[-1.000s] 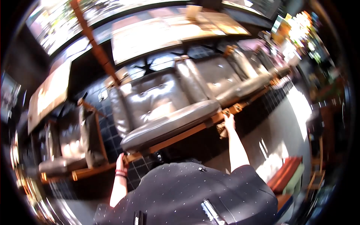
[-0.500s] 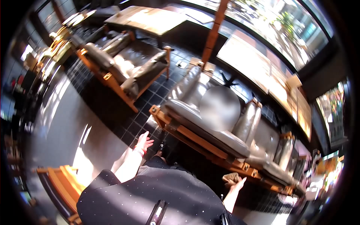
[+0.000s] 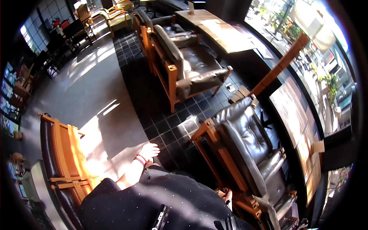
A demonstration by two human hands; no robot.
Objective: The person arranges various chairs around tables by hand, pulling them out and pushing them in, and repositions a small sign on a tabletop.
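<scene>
My left hand (image 3: 149, 150), with red bracelets at the wrist, hangs over the edge between grey floor and dark tiles. Its fingers are loosely apart and it holds nothing. Low at my right side, my right hand (image 3: 228, 196) is closed on a crumpled brown cloth (image 3: 220, 191). Most of that hand and cloth is hidden by my dark dotted top and the shadow. Closest to the right hand is the wooden frame of a leather armchair (image 3: 245, 134).
Another leather armchair (image 3: 197, 61) stands ahead beside a wooden table (image 3: 218, 28). On the right, a long table (image 3: 293, 115) runs along the window behind a wooden post (image 3: 280, 67). An orange-framed chair (image 3: 65, 153) is at my left. Grey floor (image 3: 92, 82) stretches ahead.
My view has turned left, and the armchairs now sit further right. The blur over the near seat is gone. My right hand with the cloth has drawn in closer to my body.
</scene>
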